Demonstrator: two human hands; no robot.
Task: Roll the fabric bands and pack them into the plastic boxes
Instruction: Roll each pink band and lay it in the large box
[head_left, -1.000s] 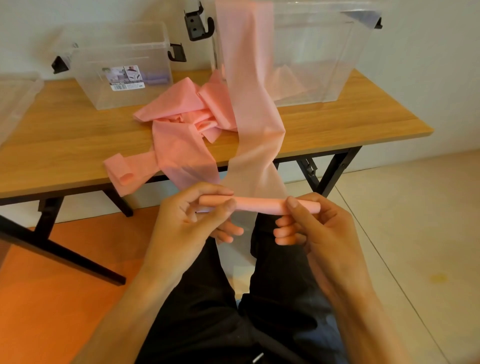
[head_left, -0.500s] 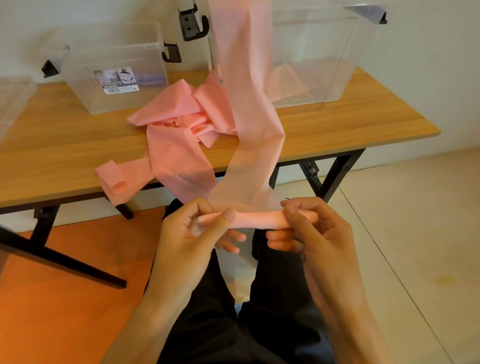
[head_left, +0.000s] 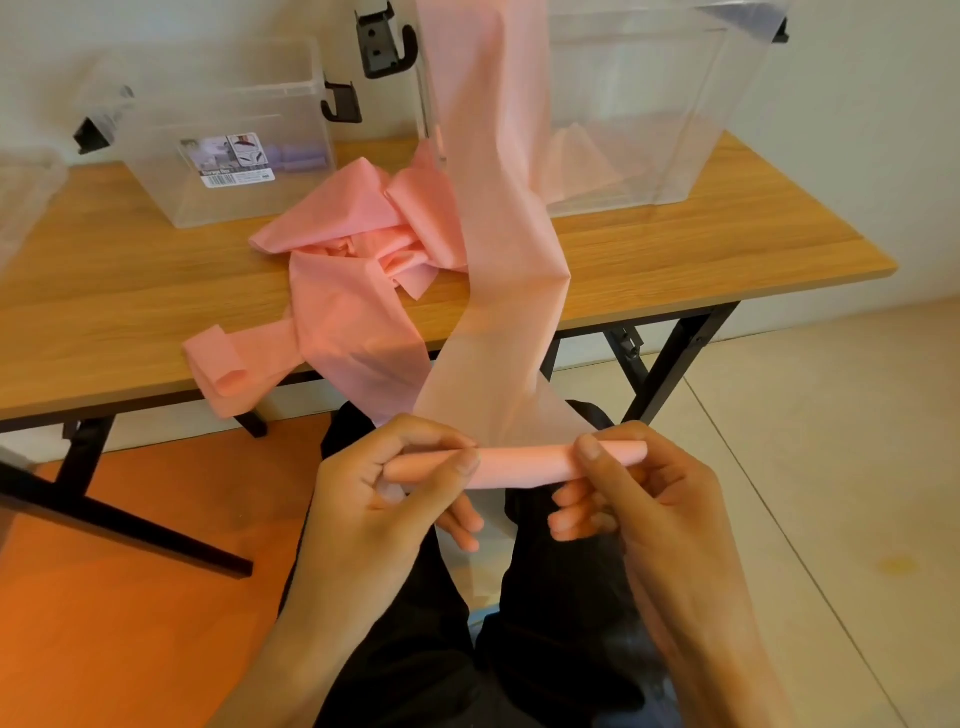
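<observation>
We had wound the roll (head_left: 519, 466) slightly thicker than a second before; left hand (head_left: 384, 499) and right hand (head_left: 654, 493) pinched its ends above our lap, band (head_left: 498, 208) trailing up over the worktop (head_left: 130, 291). Much rolling remained.

The wooden table (head_left: 130, 291) filled the upper half of the frame and stood on black metal legs (head_left: 670, 358). On it, at the upper left, sat a small clear plastic box (head_left: 291, 104) with a paper label (head_left: 228, 158) on its front wall. A large clear plastic box (head_left: 649, 104) stood at the upper right. Between them, nearer the front edge, lay a loose pile of pink fabric bands (head_left: 353, 244). One curled band end (head_left: 223, 364) hung over the front edge.
</observation>
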